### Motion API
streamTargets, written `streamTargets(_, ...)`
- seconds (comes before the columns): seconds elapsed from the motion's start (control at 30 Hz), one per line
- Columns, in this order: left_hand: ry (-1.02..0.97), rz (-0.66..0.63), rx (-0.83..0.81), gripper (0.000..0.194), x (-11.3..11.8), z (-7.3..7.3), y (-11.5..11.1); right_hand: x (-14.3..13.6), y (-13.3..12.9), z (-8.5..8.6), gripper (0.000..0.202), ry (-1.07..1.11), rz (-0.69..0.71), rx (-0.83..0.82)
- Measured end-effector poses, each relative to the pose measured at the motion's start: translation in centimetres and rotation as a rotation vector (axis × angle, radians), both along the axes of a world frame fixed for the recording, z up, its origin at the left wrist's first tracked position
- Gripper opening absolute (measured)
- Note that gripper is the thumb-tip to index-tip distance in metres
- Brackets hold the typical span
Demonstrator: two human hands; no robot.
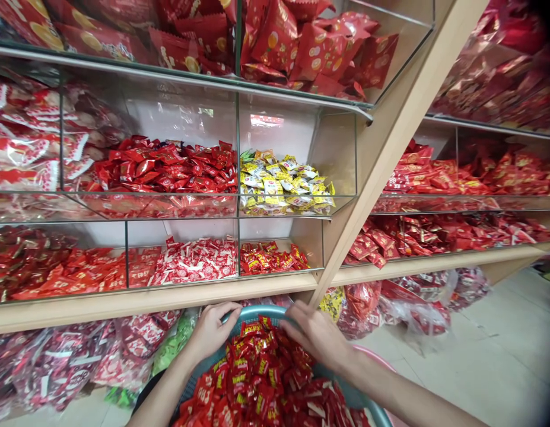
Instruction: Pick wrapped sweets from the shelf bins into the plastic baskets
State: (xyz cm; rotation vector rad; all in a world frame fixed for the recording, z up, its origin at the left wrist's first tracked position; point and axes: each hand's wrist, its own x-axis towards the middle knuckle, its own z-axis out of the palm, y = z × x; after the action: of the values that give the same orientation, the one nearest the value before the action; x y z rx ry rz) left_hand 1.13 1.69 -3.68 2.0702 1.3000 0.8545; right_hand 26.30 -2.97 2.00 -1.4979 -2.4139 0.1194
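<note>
Wooden shelving [266,289] with clear glass bins fills the wall, each compartment heaped with wrapped sweets. Most of these are red, while one bin at the right end of the middle row holds yellow candies [283,181]. Clear bags [56,367] of more sweets lie on the floor under the bottom shelf. Just below that shelf's front edge sits a teal basket [261,311], piled with small red-and-yellow candy packets [266,379]. The left hand [212,329] curls over the basket's far rim at its left, fingers gripping the edge. The right hand [317,335] lies at the far rim on the right, fingers bent down onto the rim and the packets; whether it grips is unclear. A pink rim [377,359] shows beside the basket's right edge.
</note>
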Motion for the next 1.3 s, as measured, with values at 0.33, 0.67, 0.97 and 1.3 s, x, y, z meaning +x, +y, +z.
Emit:
streamTargets(0.33,0.002,-0.011,0.021,0.027,0.0,0.7,-0.3,1.5,8.4,6.7,0.033,-0.014,0.003,0.013)
streamTargets(0.67,-0.014,-0.016,0.03,0.026,0.1,0.8,-0.2,2.1,9.1,5.4,0.027,0.191,0.069,-0.177)
streamTargets(0.97,-0.007,-0.01,0.03,0.026,0.0,0.6,-0.1,1.9,8.4,4.7,0.013,0.244,0.072,0.007)
streamTargets(1.3,-0.021,-0.005,0.032,0.028,0.1,0.8,-0.2,2.2,8.7,4.1,0.028,0.841,-0.014,-0.098)
